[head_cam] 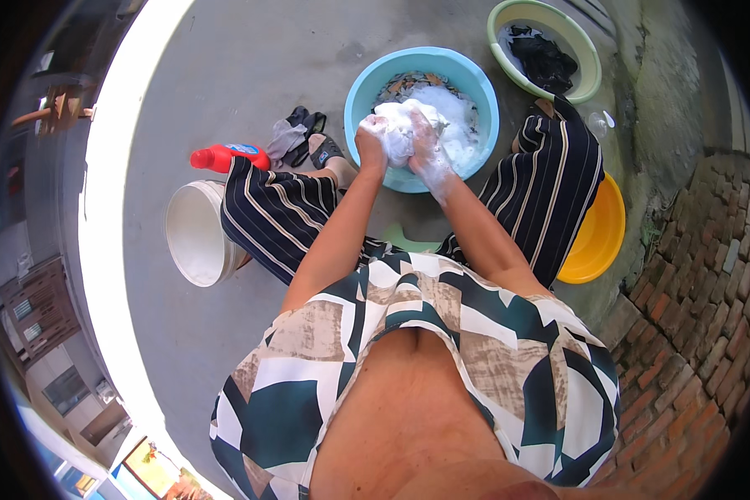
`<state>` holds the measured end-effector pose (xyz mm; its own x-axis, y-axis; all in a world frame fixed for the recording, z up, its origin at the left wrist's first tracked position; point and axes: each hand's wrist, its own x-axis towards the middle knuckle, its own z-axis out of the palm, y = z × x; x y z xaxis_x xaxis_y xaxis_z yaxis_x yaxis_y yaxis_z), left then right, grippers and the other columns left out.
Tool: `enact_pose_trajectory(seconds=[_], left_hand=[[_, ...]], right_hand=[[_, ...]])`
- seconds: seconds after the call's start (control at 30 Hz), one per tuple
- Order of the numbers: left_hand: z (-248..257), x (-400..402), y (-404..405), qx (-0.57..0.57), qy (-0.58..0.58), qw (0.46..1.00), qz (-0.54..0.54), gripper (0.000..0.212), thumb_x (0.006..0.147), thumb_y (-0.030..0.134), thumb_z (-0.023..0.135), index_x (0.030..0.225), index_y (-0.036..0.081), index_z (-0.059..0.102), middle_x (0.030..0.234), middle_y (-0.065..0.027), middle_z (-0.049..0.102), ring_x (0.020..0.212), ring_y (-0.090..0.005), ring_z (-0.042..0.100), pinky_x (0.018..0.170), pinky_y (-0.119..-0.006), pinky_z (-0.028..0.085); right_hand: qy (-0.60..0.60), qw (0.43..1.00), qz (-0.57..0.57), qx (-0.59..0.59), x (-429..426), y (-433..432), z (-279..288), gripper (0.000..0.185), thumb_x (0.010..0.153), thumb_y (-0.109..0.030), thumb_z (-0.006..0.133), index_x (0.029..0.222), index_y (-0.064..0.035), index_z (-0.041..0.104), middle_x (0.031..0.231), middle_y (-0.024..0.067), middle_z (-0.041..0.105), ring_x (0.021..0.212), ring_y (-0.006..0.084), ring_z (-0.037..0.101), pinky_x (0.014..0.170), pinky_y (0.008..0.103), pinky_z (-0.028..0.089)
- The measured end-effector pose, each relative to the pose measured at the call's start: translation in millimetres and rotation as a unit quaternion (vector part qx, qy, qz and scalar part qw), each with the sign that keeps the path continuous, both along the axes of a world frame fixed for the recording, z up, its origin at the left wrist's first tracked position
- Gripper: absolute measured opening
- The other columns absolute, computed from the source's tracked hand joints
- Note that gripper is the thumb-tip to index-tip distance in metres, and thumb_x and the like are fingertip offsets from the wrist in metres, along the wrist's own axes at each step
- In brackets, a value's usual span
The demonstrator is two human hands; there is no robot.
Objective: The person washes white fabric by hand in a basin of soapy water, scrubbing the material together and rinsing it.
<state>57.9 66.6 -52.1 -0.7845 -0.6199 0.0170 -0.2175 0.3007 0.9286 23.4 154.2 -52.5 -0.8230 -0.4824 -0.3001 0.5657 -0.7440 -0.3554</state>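
A sudsy white cloth (400, 134) is bunched between my two hands above a light blue plastic basin (357, 94). My left hand (373, 145) grips its left side with curled fingers. On the right side my right hand (426, 145), coated in foam up to the wrist, holds the same cloth. White suds (453, 115) cover much of the basin's water. Patterned fabric (422, 81) shows at the far side of the basin, partly under the foam. How far the cloth reaches into the water is hidden.
A pale green basin (590, 44) holds dark cloth (544, 59) in water. A red detergent bottle (231, 157) lies beside small dark and grey garments (297, 137). A white bucket (190, 234) stands left, a yellow basin (600, 237) right. Bricks (681, 375) cover the right ground.
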Motion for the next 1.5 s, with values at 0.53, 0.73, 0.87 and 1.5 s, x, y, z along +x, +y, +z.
enact_pose_trajectory(seconds=[0.53, 0.73, 0.87, 1.5], left_hand=[[55, 18, 51, -0.376, 0.122, 0.895, -0.209, 0.014, 0.063, 0.011, 0.065, 0.065, 0.006, 0.052, 0.061, -0.0110, 0.050, 0.061, -0.0307, 0.051, 0.065, -0.038, 0.042], [40, -10, 18, -0.340, -0.053, 0.935, -0.087, 0.027, 0.074, 0.029, 0.056, 0.069, 0.003, 0.057, 0.069, -0.0162, 0.059, 0.063, -0.0331, 0.057, 0.055, -0.038, 0.045], [39, -12, 28, -0.386, 0.047, 0.916, -0.100, 0.019, 0.072, 0.024, 0.057, 0.065, 0.006, 0.056, 0.068, -0.0144, 0.056, 0.068, -0.0326, 0.053, 0.060, -0.040, 0.042], [-12, 20, -2, 0.451, 0.113, 0.884, 0.046, 0.012, 0.080, 0.007, 0.049, 0.091, 0.001, 0.049, 0.085, -0.0092, 0.057, 0.071, -0.0197, 0.058, 0.061, -0.030, 0.049]], right_hand=[[-0.077, 0.946, 0.262, -0.177, -24, 18, -32, 0.028, 0.081, -0.035, 0.052, 0.087, -0.0083, 0.052, 0.077, 0.0056, 0.057, 0.066, 0.0165, 0.056, 0.059, 0.0292, 0.048], [0.001, 0.997, 0.055, -0.061, -2, 0, -26, 0.017, 0.088, -0.026, 0.041, 0.087, -0.0114, 0.049, 0.080, 0.0008, 0.052, 0.073, 0.0132, 0.051, 0.066, 0.0255, 0.045], [-0.047, 0.989, 0.044, -0.133, -8, 2, -20, 0.019, 0.088, -0.028, 0.040, 0.086, -0.0117, 0.048, 0.083, 0.0000, 0.051, 0.076, 0.0130, 0.051, 0.068, 0.0270, 0.044], [-0.135, 0.986, -0.092, -0.017, -16, 0, -4, 0.021, 0.082, -0.020, 0.052, 0.096, -0.0051, 0.048, 0.094, 0.0085, 0.053, 0.085, 0.0213, 0.053, 0.079, 0.0362, 0.045]])
